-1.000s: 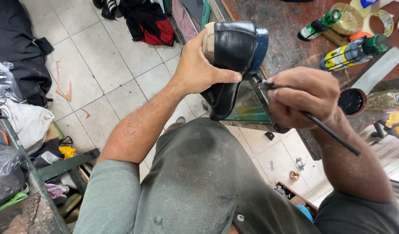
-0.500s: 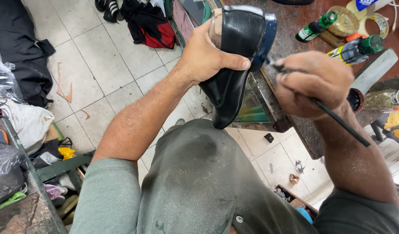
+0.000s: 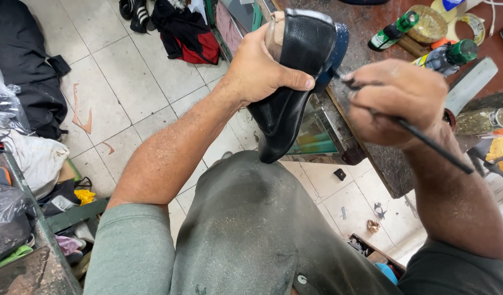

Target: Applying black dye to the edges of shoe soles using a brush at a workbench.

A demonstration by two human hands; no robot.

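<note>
The left hand (image 3: pixel 262 71) is clamped round a black boot (image 3: pixel 292 82), long axis running from the counter (image 3: pixel 382 158) edge toward the lap. Just right of the boot, the right hand (image 3: pixel 396 101) pinches a thin black tool (image 3: pixel 431 146), tip at the boot's edge.

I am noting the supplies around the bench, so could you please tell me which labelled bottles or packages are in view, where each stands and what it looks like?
Small bottle: lying on the brown bench top, far side; green cap, green and white label.
Larger bottle: lying right of it, above the right hand; green cap, blue-grey label.
Tape roll: top right corner; tan ring.
</note>
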